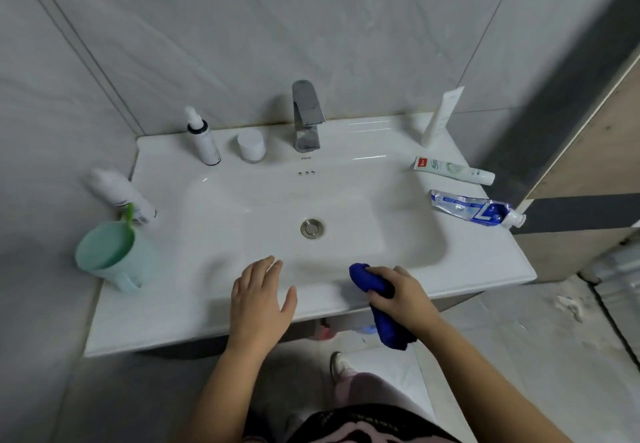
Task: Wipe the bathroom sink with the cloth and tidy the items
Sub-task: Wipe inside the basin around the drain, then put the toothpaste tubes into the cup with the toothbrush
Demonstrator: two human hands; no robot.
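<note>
The white sink (485,262) fills the middle of the view, its round metal drain (312,228) in the basin. My right hand (401,295) grips a bunched blue cloth (379,307) at the sink's front rim, and the cloth's tail hangs below the edge. My left hand (261,299) rests flat on the front rim with fingers spread, holding nothing. A green cup (110,255) with a green toothbrush stands at the left edge. Two toothpaste tubes lie on the right ledge, a white one (453,169) and a blue one (476,212).
A chrome faucet (307,115) stands at the back centre. A spray bottle (202,137) and a small white jar (251,144) are left of it. A white bottle (119,196) lies by the cup. A white tube (441,117) leans on the back wall at right.
</note>
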